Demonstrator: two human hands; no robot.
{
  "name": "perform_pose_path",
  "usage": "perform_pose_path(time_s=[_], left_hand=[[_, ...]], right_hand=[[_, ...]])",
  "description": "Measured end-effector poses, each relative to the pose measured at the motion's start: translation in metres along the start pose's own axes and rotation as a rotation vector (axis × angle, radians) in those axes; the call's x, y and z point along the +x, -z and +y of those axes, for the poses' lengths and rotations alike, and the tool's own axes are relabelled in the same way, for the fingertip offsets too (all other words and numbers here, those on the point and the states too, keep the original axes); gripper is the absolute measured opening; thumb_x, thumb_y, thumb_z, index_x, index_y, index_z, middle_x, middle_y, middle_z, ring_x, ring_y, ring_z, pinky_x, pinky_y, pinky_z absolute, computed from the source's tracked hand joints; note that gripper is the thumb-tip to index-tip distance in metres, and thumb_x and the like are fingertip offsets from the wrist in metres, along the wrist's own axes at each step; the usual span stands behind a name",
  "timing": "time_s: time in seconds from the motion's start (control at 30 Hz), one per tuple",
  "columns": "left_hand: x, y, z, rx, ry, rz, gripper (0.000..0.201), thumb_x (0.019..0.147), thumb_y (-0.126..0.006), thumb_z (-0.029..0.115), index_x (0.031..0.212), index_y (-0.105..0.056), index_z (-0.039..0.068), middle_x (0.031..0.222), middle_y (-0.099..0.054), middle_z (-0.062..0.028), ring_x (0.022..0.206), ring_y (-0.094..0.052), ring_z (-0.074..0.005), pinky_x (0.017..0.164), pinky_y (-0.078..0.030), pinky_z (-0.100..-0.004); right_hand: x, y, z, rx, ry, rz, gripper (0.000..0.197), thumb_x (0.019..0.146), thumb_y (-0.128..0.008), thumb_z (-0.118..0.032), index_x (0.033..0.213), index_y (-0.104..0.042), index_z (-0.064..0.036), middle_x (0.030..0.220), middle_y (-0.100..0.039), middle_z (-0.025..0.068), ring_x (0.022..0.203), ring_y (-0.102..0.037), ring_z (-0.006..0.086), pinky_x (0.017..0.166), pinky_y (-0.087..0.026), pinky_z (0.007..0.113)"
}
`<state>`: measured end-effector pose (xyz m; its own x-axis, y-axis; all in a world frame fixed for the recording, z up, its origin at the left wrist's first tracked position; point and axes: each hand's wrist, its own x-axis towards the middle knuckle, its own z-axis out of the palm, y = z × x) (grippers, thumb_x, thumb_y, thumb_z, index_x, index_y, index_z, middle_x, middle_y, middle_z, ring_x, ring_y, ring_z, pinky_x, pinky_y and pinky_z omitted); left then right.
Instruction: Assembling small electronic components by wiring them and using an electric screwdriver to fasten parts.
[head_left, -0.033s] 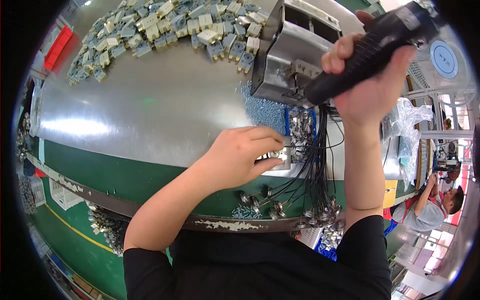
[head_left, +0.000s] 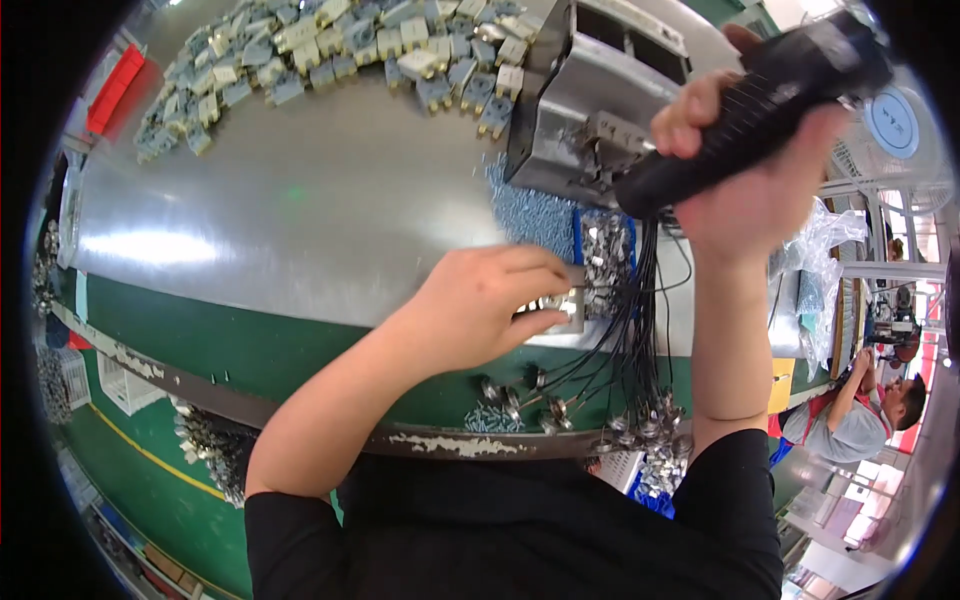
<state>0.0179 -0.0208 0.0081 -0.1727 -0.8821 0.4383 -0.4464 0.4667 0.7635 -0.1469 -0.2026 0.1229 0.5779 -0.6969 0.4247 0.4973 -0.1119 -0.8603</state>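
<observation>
My right hand (head_left: 755, 205) is raised at the upper right, wrapped round the ribbed black grip of a power screwdriver (head_left: 735, 130). The tool is tilted, its thick end up at the right; I cannot make out its bit. Low over the bench edge, my left hand (head_left: 485, 300) has fingers and thumb closed about a small shiny metal part (head_left: 548, 303) on a flat metal block (head_left: 574, 312). The fingers partly hide that part. Beyond the fingertips lie a heap of small bluish screws (head_left: 535, 218) and a blue tray (head_left: 577, 235) of small metal pieces.
Grey and cream connector-like parts (head_left: 400, 45) are heaped at the back. A metal box-like stand (head_left: 590, 110) rises under the screwdriver. Black cables (head_left: 645, 300) with round metal ends (head_left: 640, 430) hang over the front edge. Another person (head_left: 850, 420) works at the far right.
My right hand and the screwdriver have shifted slightly right. A thin dark cable that ran from my left fingertips across the tray no longer shows there.
</observation>
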Motion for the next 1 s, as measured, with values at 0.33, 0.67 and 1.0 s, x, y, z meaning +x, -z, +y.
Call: perform_pose_path(time_s=[0.33, 0.67, 1.0], left_hand=[[0.000, -0.005, -0.002, 0.025, 0.010, 0.006, 0.021, 0.094, -0.079, 0.026, 0.103, -0.076, 0.007, 0.113, -0.075, -0.0020, 0.097, -0.074, -0.0276, 0.079, -0.061, -0.0415], [-0.002, -0.007, 0.000, 0.030, 0.003, 0.021, 0.023, 0.089, -0.085, 0.017, 0.107, -0.077, 0.004, 0.112, -0.077, -0.0078, 0.094, -0.076, -0.0301, 0.080, -0.062, -0.0395], [-0.006, -0.011, -0.003, 0.040, 0.028, 0.047, 0.020, 0.093, -0.080, 0.028, 0.100, -0.076, 0.010, 0.110, -0.076, 0.0001, 0.097, -0.074, -0.0268, 0.079, -0.060, -0.0417]], right_hand=[[-0.067, -0.047, -0.020, -0.033, -0.128, -0.079, 0.122, 0.091, -0.049, -0.094, 0.163, -0.031, 0.0031, 0.093, -0.056, 0.0053, 0.072, -0.055, 0.0147, 0.070, -0.046, 0.035], [-0.075, -0.059, -0.027, -0.498, -0.118, -0.080, 0.122, 0.089, -0.047, -0.097, 0.162, -0.034, 0.0002, 0.091, -0.055, 0.0047, 0.073, -0.056, 0.0155, 0.071, -0.047, 0.036], [-0.076, -0.059, -0.020, -0.407, -0.055, -0.145, 0.123, 0.088, -0.044, -0.098, 0.161, -0.034, -0.0001, 0.090, -0.055, 0.0050, 0.073, -0.056, 0.0159, 0.071, -0.047, 0.036]])
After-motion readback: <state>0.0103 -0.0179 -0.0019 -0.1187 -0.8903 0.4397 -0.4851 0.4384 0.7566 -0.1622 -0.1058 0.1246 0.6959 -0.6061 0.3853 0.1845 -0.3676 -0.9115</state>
